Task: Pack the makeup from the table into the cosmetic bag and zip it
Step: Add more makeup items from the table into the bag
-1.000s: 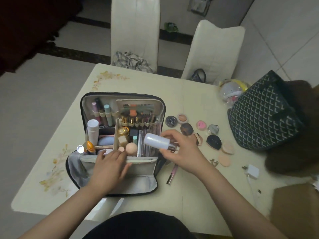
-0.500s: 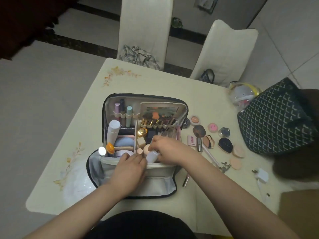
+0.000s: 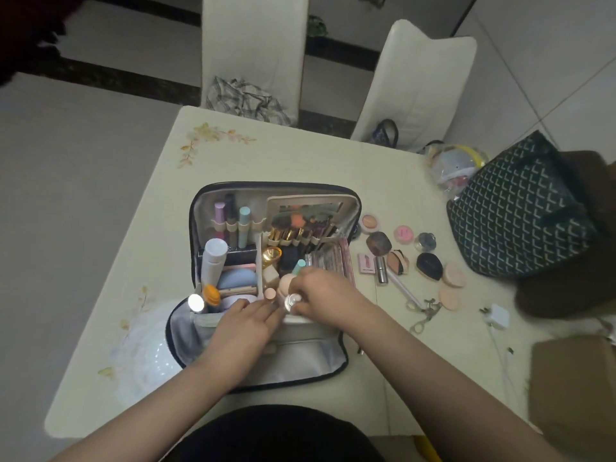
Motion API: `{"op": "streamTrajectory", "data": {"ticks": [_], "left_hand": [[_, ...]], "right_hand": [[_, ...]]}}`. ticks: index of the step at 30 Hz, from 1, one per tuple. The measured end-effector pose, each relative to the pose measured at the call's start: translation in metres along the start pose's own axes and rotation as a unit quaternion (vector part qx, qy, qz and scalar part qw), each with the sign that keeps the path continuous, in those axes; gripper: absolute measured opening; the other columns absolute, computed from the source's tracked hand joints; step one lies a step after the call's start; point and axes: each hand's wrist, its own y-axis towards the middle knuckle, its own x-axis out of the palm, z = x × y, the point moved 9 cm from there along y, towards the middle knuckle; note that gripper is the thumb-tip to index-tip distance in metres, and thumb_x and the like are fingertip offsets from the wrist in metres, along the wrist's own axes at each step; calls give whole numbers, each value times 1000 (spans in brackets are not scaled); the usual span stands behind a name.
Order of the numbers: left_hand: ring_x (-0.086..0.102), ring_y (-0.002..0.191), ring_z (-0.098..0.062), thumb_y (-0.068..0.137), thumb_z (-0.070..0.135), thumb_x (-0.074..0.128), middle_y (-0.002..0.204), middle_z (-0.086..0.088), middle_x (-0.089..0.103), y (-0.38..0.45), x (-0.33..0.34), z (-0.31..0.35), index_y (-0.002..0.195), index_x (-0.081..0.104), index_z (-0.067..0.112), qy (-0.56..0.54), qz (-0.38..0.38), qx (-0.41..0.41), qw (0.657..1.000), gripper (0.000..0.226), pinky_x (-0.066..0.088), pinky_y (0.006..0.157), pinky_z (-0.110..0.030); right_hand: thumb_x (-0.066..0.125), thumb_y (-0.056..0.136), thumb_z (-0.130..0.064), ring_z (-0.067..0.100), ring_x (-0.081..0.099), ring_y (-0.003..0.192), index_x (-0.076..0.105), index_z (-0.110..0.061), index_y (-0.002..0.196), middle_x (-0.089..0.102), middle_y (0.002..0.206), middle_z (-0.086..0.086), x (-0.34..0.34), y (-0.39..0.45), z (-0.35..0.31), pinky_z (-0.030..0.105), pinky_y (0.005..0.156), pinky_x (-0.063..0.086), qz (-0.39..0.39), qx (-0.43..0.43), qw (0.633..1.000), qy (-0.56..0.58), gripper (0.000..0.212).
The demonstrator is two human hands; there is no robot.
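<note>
Here the right hand (image 3: 328, 296) grips a small white bottle (image 3: 292, 302) upright inside the open cosmetic bag (image 3: 353, 208), at its near edge; the left hand (image 3: 245, 323) rests relaxed on the bag's front wall, while compacts (image 3: 378, 244) lie on the table (image 3: 333, 161)

Pale cream table (image 3: 300, 151) with floral decals at its far-left corner and along its left edge. Behind it, two white high-backed chairs: the left chair (image 3: 255, 45) carries a crumpled plaid cloth (image 3: 245, 100) on its seat; the right chair (image 3: 420, 81) holds a small dark handled pouch (image 3: 386, 132). At the table's right edge, a dark woven tote bag with a pale chevron pattern (image 3: 520, 211), and just beside it on its far-left side a clear plastic bag of small items with a yellow rim (image 3: 455, 166). Nearer, a white plug adapter (image 3: 497, 315) with its cable (image 3: 500, 355) trailing toward the viewer, next to a brown cardboard box (image 3: 573, 391).
</note>
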Motion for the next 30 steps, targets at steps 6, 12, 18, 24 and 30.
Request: {"op": "streamTrajectory", "data": {"ticks": [6,12,18,24,30], "left_hand": [[47,104,-22,67,12,64,105,-7,67,-4,-15,-5,97,71,13,-9,102,-9,995,31,39,74,-31],[45,97,-22,64,12,62,97,-4,67,1,-24,-21,90,72,13,-15,101,-58,993,28,40,65,-32],[45,96,-25,71,15,34,88,-3,68,3,-19,-21,82,72,10,23,114,-31,993,40,28,66,-34],[46,106,-25,74,15,41,91,-6,68,10,0,-16,84,72,11,66,105,-10,992,33,32,77,-38],[50,103,-26,62,16,71,90,-6,67,14,6,-14,87,71,11,70,97,-33,992,26,32,79,-41]], "right_hand": [[54,89,-23,29,58,102,64,-16,116,60,112,9,8,5,11,31,76,43,26,45,997,-59,30],[56,87,-18,30,59,96,62,-15,111,64,102,10,10,9,9,29,70,34,66,58,994,-63,25],[58,88,-23,28,56,100,67,-15,109,62,107,7,10,10,13,29,72,33,83,51,994,-40,24],[57,87,-23,29,54,104,66,-12,108,59,110,8,15,16,16,30,80,39,90,66,994,-14,26],[63,85,-30,20,60,89,71,-17,94,65,93,0,-10,-20,26,26,71,40,222,41,965,136,18]]}}
